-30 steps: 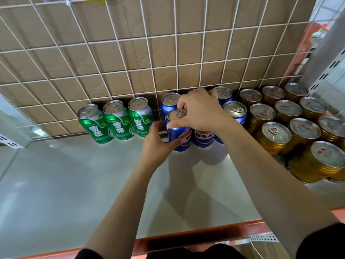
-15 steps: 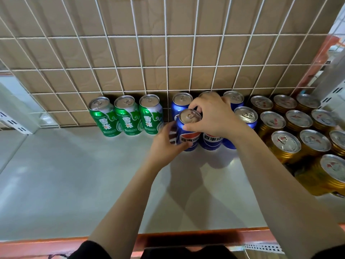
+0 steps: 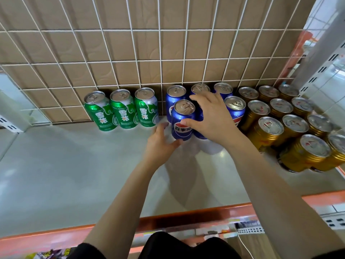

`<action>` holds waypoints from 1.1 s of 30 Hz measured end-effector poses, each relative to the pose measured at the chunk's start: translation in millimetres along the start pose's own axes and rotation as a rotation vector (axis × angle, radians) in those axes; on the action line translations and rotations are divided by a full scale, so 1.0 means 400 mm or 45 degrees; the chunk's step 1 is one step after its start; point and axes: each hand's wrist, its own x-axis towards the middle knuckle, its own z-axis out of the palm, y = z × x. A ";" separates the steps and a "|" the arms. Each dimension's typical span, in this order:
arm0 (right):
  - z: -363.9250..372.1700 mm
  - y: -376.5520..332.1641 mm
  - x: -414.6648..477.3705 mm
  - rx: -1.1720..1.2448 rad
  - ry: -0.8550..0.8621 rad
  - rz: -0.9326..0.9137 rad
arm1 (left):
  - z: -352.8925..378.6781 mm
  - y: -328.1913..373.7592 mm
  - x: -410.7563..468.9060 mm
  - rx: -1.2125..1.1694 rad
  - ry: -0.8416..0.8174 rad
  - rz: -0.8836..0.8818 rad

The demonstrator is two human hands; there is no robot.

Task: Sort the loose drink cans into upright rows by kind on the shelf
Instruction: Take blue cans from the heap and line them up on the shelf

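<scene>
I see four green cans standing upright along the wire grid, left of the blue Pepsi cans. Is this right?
Not quite: the head view shows three green cans, not four. They stand upright along the wire grid, left of the blue Pepsi cans.

Glossy metal cans: green cans [image 3: 121,109], blue cans [image 3: 183,118], ridged gold cans [image 3: 270,131], brushed silver lids. Shelf [image 3: 65,174] smooth, semi-gloss grey. White coated wire grid [image 3: 130,60] over matt brown cardboard [image 3: 112,45].

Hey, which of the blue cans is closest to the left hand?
The front-left blue can, logo facing the camera; the left hand sits right at its base. The other blue cans stand behind it or to its right.
</scene>
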 end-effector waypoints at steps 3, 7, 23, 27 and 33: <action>0.016 -0.012 -0.059 -0.014 0.107 0.021 | -0.016 -0.012 -0.038 0.058 0.020 0.028; 0.048 -0.027 -0.151 -0.053 0.120 0.129 | -0.023 -0.022 -0.102 0.138 0.021 0.059; 0.118 -0.116 -0.505 0.221 -0.071 0.056 | -0.141 -0.061 -0.507 0.408 0.310 0.038; 0.121 -0.184 -0.572 0.265 -0.206 -0.115 | -0.195 -0.103 -0.666 0.435 0.329 -0.076; 0.198 -0.346 -0.624 0.005 -1.073 -0.418 | -0.296 -0.197 -0.888 0.263 0.436 -0.444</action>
